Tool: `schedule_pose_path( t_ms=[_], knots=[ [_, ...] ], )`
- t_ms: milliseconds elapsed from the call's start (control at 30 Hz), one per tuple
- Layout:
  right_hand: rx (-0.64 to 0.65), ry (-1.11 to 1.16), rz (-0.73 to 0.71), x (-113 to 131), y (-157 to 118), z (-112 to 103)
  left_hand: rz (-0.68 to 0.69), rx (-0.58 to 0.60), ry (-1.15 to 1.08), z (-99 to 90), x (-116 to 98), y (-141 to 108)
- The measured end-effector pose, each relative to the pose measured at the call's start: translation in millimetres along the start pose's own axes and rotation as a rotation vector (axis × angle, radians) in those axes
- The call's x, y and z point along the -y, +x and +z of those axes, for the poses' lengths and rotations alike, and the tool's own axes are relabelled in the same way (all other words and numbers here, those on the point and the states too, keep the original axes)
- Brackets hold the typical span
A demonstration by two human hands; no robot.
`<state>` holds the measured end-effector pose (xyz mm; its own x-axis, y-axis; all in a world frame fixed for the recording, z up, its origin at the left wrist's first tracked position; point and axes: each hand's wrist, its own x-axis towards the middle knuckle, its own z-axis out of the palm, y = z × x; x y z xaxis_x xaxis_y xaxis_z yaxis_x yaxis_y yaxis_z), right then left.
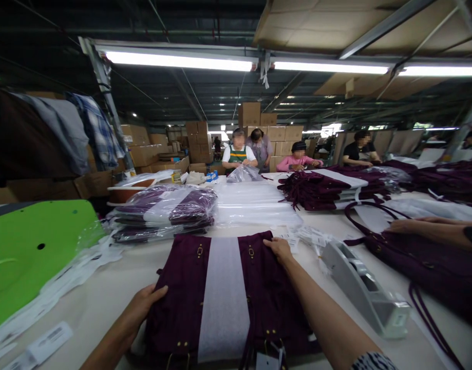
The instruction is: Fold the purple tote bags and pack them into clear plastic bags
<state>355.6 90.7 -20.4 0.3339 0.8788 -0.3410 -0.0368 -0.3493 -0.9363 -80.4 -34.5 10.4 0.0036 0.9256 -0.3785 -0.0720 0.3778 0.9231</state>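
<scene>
A dark purple bag (182, 288) lies flat on the table in front of me, with a band of white paper (224, 293) down its middle and a white tag (267, 361) near its lower edge. On the bag's left side, my left hand (143, 303) grips the edge, thumb on top and fingers hidden beneath. My right hand (280, 248) pinches the top right corner of the same bag.
Plastic-wrapped bags (166, 208) are stacked beyond, beside clear plastic sheets (255, 203). A grey tape dispenser (364, 288) stands right, near a co-worker's hands (409, 226) on another bag. A green board (39, 252) lies left. More purple bags (324, 187) are piled at back right.
</scene>
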Motion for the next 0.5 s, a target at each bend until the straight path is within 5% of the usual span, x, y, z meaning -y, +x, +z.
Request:
schedule_pose_path(
  t_ms=[167,333,500],
  knots=[
    [0.099,0.042,0.046,-6.2,-2.7,-5.1,0.103,-0.005,0.120,-16.5,-4.9,-2.5],
    [0.091,0.096,0.068,-12.2,-3.5,-10.7,0.231,-0.189,0.366,-38.5,17.3,34.1],
    [0.084,0.114,0.052,-13.9,-7.1,-9.8,0.234,-0.131,0.284,-21.8,13.9,59.4]
  ],
)
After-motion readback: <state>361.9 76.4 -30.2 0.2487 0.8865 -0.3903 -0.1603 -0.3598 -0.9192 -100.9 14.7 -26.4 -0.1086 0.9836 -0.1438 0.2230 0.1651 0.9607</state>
